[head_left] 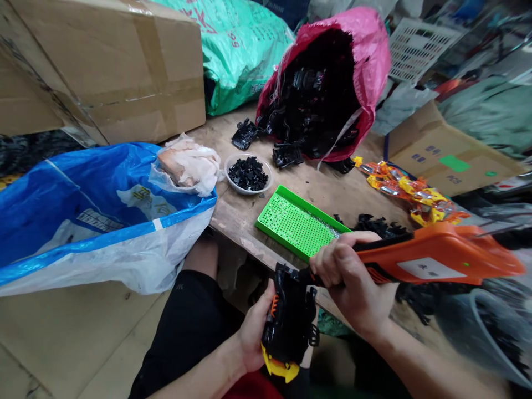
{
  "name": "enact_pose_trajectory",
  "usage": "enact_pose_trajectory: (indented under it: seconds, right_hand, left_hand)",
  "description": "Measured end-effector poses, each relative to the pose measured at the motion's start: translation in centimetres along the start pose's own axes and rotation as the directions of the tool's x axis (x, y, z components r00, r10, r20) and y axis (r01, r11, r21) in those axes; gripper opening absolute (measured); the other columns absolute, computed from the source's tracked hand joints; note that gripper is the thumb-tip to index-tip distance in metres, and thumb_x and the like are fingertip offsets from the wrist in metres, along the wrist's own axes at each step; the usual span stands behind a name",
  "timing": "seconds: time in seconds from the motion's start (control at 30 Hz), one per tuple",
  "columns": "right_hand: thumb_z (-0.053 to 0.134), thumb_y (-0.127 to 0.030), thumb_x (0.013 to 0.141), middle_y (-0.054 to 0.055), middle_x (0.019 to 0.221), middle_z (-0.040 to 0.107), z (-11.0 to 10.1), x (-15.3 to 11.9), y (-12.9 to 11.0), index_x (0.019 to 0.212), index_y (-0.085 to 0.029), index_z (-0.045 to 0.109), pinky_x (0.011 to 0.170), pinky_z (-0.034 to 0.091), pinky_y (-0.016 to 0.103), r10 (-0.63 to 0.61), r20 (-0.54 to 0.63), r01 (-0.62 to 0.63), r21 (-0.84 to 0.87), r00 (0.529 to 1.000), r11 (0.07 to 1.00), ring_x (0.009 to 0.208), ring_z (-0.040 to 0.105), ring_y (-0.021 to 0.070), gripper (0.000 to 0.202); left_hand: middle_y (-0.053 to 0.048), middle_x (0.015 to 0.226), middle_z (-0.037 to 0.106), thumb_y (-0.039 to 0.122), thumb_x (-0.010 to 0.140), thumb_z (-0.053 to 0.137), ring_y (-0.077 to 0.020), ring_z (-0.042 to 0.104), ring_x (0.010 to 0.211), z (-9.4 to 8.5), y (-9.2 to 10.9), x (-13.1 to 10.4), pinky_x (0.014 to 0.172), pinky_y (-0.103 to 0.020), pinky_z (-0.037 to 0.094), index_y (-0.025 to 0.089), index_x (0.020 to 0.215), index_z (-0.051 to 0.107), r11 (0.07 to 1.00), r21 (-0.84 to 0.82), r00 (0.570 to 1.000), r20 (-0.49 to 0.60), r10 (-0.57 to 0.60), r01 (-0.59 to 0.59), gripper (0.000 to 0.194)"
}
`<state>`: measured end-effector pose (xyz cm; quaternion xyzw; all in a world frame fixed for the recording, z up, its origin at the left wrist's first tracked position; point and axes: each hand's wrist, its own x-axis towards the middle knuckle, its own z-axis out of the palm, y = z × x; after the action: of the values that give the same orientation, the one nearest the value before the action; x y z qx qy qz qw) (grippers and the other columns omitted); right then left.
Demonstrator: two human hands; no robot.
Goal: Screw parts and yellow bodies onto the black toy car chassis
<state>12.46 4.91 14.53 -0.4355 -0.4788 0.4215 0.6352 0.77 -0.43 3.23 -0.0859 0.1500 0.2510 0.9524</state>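
Note:
My left hand (254,335) is closed around a black plastic toy car body (288,316) with a yellow end piece and orange marks on its side. It is held over my lap, below the bench edge. An orange electric screwdriver (432,257) is gripped in my right hand (353,277), its black nose pointing left. The tip meets the upper end of the car body; the exact contact spot is too dark to make out. Just beyond my right hand lies a green perforated tray (299,221) with small shiny screws in it.
A bowl of small black parts (248,174) stands on the wooden bench (233,221). Behind it, a pink sack (369,72) spills black car bodies. Orange-yellow parts (415,191) lie at right, near a clear tub (465,327). An open blue sack (103,216) sits left, below a carton (124,66).

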Motion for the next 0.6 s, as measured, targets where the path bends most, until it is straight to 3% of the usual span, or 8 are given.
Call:
enact_pose_trajectory:
  seconds: [0.3, 0.6]
  right_hand:
    - [0.071, -0.026, 0.091, -0.010, 0.051, 0.046, 0.19, 0.17, 0.03, 0.084, -0.023, 0.055, 0.043, 0.042, 0.022, -0.008, -0.010, 0.008, 0.002, 1.000, 1.000, 0.039, 0.043, 0.0066, 0.018]
    - [0.072, -0.027, 0.090, -0.011, 0.051, 0.045, 0.29, 0.05, 0.05, 0.081, -0.022, 0.053, 0.043, 0.043, 0.022, 0.003, -0.007, -0.003, 0.021, 1.000, 1.000, 0.040, 0.043, 0.0065, 0.021]
  left_hand:
    - [-0.018, 0.112, 0.077, 0.063, 0.098, 0.044, -0.0282, 0.071, 0.106, -0.33, -0.15, 0.00, 0.098, -0.035, 0.048, 0.002, 0.129, 0.066, 1.000, -0.008, 1.000, 0.003, -0.002, 0.002, 0.072]
    - [-0.017, 0.113, 0.077, 0.063, 0.098, 0.045, -0.0268, 0.071, 0.106, -0.35, -0.31, 0.20, 0.098, -0.033, 0.048, 0.003, 0.127, 0.067, 0.999, -0.048, 1.000, 0.015, -0.003, 0.004, 0.070]
